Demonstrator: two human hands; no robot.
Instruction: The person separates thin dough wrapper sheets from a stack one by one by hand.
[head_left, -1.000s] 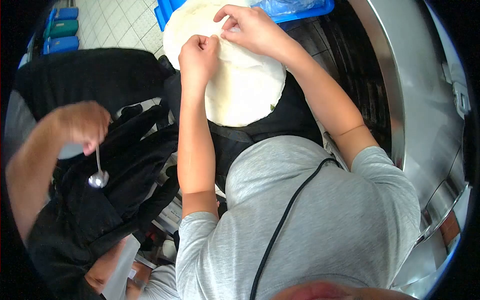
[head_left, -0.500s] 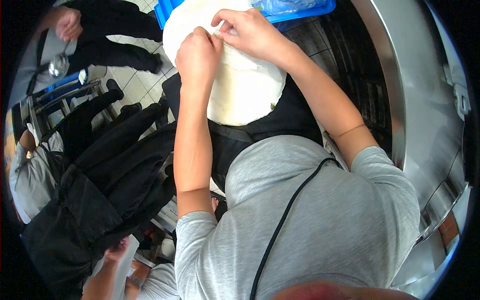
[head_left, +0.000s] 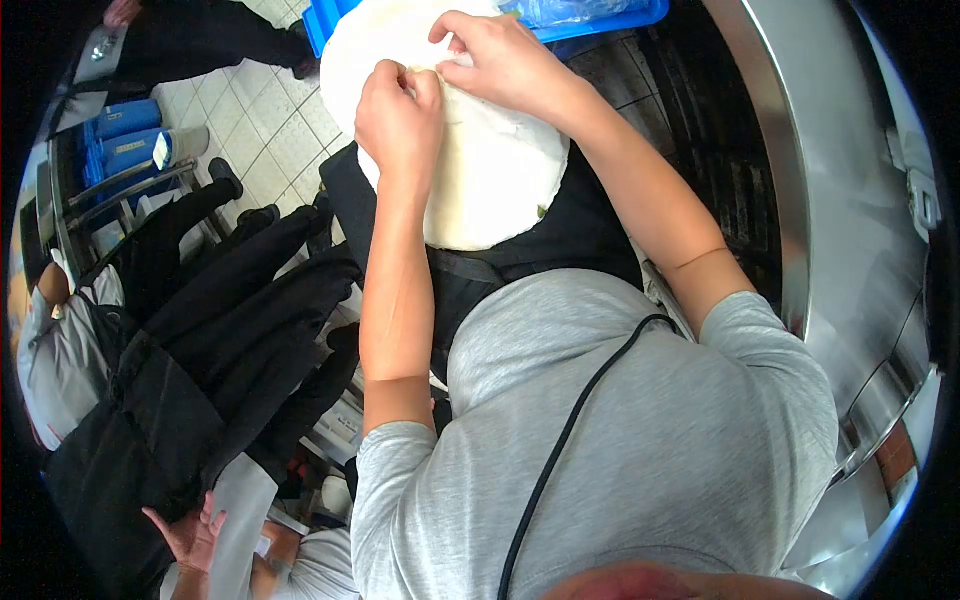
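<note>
Both hands (head_left: 400, 125) (head_left: 510, 65) on white disc (head_left: 490, 180); tray (head_left: 610, 30) holds plastic (head_left: 575, 10).

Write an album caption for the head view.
Left hand and right hand close together at a pale sheet, blue tray beyond.

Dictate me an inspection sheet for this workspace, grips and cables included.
Surface: support beneath the sheet hidden; black clothing shows around its near edge, blue tray past its far edge.
Job's things: pale dough-like sheet, rounded; green speck at near edge.
Clutter: clear plastic in the tray.
Grips: left grip curled at the sheet, hold unclear; right grip beside it, fingertips apart.
Cables: black cord across grey shirt.
Surroundings: tiled floor; shiny metal unit right; co-workers left.
</note>
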